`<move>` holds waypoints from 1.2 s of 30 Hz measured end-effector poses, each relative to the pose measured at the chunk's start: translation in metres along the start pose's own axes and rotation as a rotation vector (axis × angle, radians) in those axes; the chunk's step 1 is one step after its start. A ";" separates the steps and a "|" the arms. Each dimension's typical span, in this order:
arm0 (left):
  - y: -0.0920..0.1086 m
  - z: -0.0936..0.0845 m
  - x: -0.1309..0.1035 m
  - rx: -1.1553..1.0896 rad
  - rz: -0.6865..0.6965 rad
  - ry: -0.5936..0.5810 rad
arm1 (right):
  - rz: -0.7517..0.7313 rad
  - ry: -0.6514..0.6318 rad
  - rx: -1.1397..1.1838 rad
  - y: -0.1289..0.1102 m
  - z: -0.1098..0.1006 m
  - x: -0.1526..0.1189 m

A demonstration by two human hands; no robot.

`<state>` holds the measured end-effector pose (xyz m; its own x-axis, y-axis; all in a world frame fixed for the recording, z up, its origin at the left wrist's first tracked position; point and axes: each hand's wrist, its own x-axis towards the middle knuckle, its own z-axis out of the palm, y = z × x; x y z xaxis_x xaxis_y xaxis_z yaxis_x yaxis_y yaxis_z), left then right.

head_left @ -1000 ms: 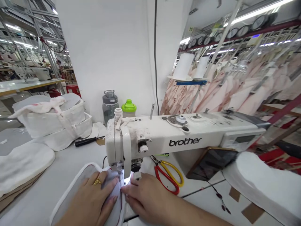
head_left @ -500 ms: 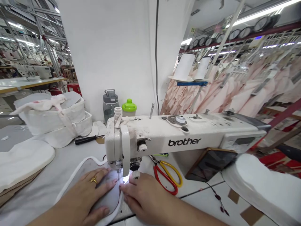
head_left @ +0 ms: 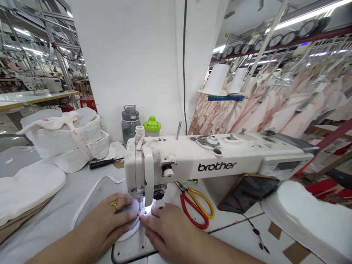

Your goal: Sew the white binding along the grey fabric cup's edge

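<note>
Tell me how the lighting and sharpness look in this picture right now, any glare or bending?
Head view: bright glare beside the needle of the sewing machine; ceiling strip light overexposed; hanging pink garments soft, smeary; machine lettering readable; edges look wide-angle stretched.

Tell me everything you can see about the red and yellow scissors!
The scissors lie flat on the pale table, beside the right hand, with no hand holding them. One looped handle is red, the other yellow; both look smooth, like plastic. The short blades look like grey metal and point away from the person. I can't tell whether they're fully closed.
</note>
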<state>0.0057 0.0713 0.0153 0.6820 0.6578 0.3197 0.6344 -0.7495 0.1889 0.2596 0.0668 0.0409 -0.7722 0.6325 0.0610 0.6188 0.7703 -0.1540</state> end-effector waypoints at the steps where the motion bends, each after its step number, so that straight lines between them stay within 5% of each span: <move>1: 0.000 0.000 0.001 -0.001 -0.002 -0.005 | 0.012 0.001 0.004 0.000 0.000 0.000; 13: 0.018 0.010 0.004 0.165 -0.168 0.037 | 0.137 0.028 0.127 -0.003 -0.003 0.003; 22: 0.005 -0.015 0.001 0.120 -0.101 -0.109 | 0.056 0.017 -0.001 -0.002 0.007 0.001; 30: 0.017 0.006 0.001 0.216 -0.212 -0.025 | 0.145 0.007 0.042 -0.006 0.005 0.004; 36: 0.018 0.002 0.001 0.183 -0.254 -0.044 | 0.093 0.021 0.024 -0.003 0.005 0.002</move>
<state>0.0184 0.0585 0.0171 0.5058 0.8278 0.2426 0.8388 -0.5376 0.0857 0.2557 0.0652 0.0361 -0.7085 0.7027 0.0657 0.6836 0.7064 -0.1835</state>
